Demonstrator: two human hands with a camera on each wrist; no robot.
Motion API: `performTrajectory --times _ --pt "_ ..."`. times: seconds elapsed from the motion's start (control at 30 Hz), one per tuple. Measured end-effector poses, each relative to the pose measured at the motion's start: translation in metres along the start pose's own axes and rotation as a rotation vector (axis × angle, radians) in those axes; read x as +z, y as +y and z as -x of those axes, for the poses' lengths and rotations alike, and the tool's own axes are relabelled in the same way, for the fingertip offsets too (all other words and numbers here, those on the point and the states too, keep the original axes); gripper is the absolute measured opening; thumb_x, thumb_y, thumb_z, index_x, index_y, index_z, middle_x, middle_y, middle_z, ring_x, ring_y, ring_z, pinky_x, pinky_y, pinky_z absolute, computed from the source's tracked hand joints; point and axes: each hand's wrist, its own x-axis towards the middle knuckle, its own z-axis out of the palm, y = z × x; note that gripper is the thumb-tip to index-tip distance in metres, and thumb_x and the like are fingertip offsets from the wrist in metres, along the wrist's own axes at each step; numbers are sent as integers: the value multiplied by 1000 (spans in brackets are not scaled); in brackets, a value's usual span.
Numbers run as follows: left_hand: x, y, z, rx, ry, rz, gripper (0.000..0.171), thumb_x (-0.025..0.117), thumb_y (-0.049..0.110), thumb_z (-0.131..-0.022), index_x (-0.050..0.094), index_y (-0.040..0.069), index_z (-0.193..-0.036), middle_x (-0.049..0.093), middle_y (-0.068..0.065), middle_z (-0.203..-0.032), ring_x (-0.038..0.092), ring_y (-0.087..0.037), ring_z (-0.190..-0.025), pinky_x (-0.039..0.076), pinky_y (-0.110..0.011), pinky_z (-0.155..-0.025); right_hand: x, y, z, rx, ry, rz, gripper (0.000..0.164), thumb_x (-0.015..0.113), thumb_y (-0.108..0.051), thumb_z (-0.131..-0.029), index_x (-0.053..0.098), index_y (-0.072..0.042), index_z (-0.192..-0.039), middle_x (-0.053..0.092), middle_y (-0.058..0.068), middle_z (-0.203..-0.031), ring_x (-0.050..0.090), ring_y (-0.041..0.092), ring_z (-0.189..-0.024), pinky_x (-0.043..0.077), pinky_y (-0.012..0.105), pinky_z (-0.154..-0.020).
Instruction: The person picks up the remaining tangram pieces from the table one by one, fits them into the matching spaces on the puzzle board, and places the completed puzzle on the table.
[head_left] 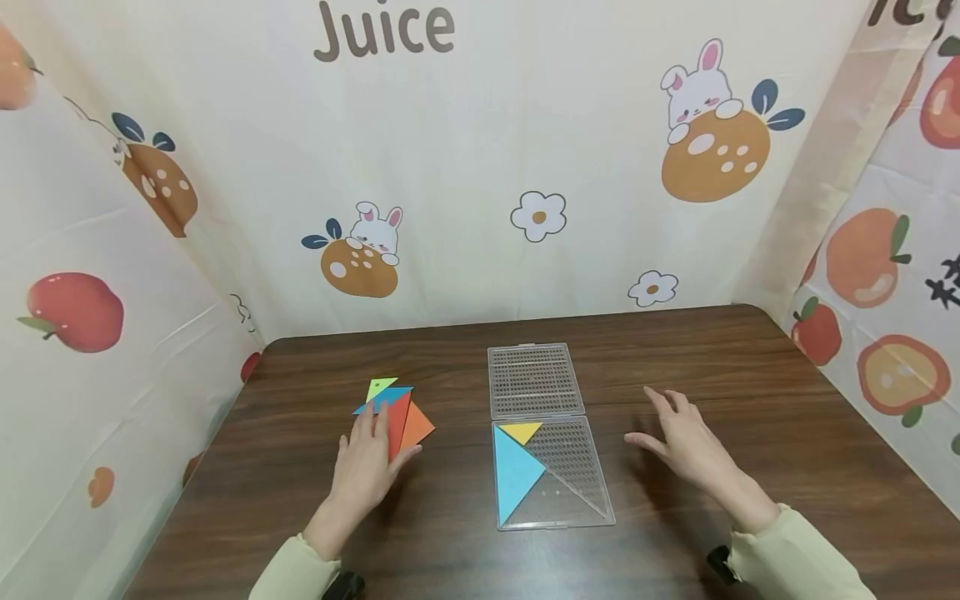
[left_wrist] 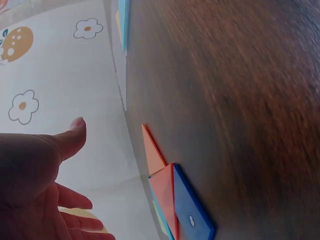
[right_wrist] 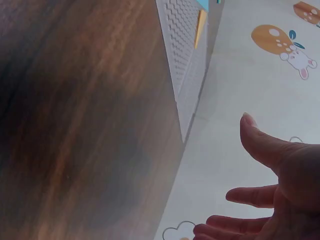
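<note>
My left hand (head_left: 363, 471) hovers over a small pile of flat tangram pieces, fingers loosely extended and holding nothing. In the pile are a red piece (head_left: 400, 417), an orange piece (head_left: 417, 427), a blue piece (head_left: 399, 394) and a light green triangle (head_left: 381, 386). A dark blue piece (left_wrist: 192, 205) shows in the left wrist view; the hand hides it from the head view. Right of the pile lies an unfolded clear plastic case (head_left: 573, 454), with a light blue triangle (head_left: 516, 475) and a yellow triangle (head_left: 522, 431) in its near half. My right hand (head_left: 690, 442) is held in the air beyond the case's right side, thumb spread from the fingers.
The case's far half (head_left: 534, 379), a textured clear panel, lies flat toward the back. Everything rests on a dark wooden table (head_left: 450, 550). A printed curtain (head_left: 465, 167) with fruit and rabbits stands along the back and both sides.
</note>
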Motion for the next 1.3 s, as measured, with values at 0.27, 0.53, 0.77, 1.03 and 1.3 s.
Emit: performTrajectory --times 0.27,0.53,0.77,1.03,1.3 --pt "-1 -7 -4 19 57 -11 74 66 37 -77 40 -16 -121 44 -31 -114 49 -42 -98 46 -48 -71 7 -5 -2 -17 -1 -56 64 69 -26 -76 43 13 -120 48 31 -104 49 44 -92 41 53 -74" --pt "-1 -18 -10 -40 0 50 64 67 32 -78 46 -18 -111 45 -30 -103 49 -39 -91 48 -44 -67 18 -5 -4 -59 9 -135 51 70 -23 -75 52 13 -106 58 17 -87 56 27 -74 46 39 -62" --pt "2 -29 -20 -96 -57 76 61 65 32 -80 48 -18 -110 46 -25 -95 48 -33 -84 48 -42 -69 27 -9 -9 -32 -45 -208 40 70 -20 -76 56 9 -99 59 8 -78 53 13 -63 44 28 -55" --pt "3 -39 -28 -174 -114 95 60 67 33 -78 50 -18 -104 47 -23 -89 47 -29 -74 48 -39 -63 37 -10 -16 -24 -109 -249 29 71 -20 -74 58 3 -87 55 0 -69 50 10 -60 42 26 -54" --pt "9 -47 -31 -238 -156 132 61 68 36 -77 48 -17 -102 46 -22 -87 46 -29 -73 48 -41 -63 47 -14 -22 17 -179 -269 30 72 -28 -72 58 -2 -78 52 -1 -65 46 11 -60 40 27 -55"
